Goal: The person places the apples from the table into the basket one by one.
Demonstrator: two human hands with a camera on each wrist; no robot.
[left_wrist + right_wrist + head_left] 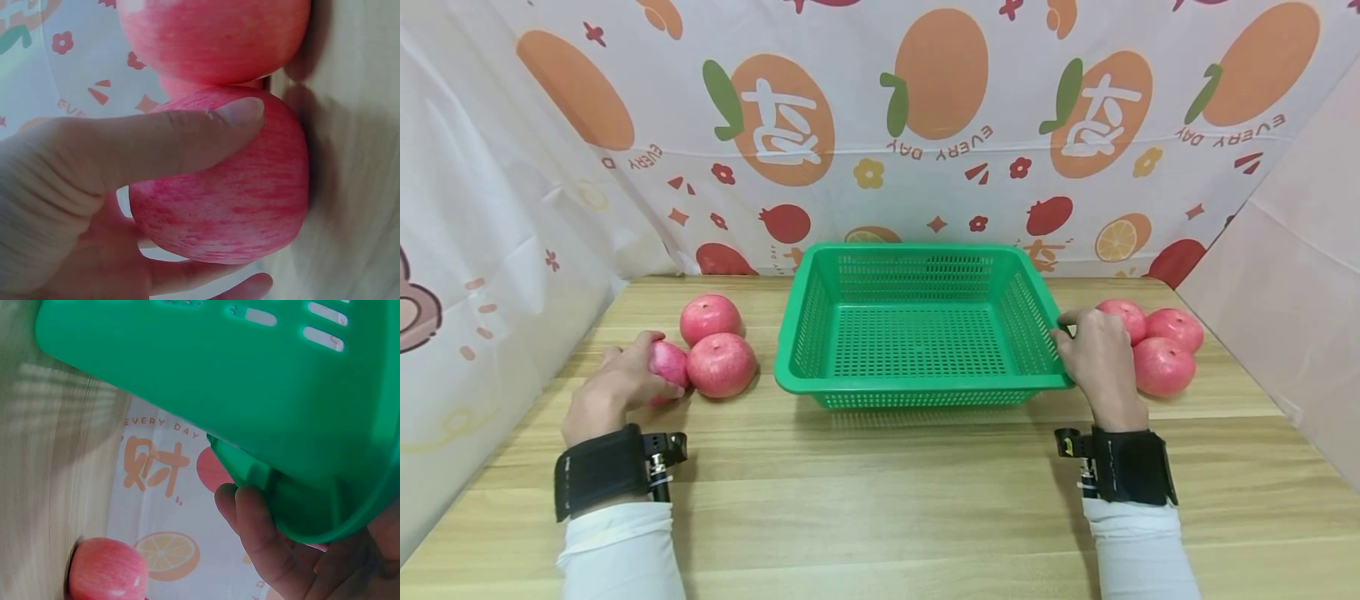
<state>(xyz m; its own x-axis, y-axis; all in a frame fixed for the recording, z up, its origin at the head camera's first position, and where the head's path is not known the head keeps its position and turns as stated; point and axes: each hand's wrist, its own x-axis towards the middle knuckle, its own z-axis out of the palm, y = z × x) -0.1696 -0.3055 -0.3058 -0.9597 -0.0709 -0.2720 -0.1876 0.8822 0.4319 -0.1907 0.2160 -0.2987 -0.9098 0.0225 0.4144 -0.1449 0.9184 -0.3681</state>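
At the left of the table, my left hand (604, 392) grips a red apple (668, 364). In the left wrist view the thumb lies across this apple (237, 194), with fingers around its other side. Two more apples are close beside it, one nearer (722, 365) and one behind (710, 318). My right hand (1101, 362) holds the right rim of a green plastic basket (917, 385). The right wrist view shows its fingers (259, 534) curled under the basket's rim (319, 534). Nothing lies inside the basket.
Three apples sit just right of my right hand: one at the front (1163, 367), one behind it (1176, 329) and one partly hidden by the hand (1123, 317). A fruit-print curtain (865, 200) hangs behind the wooden table (880, 500) and along its sides.
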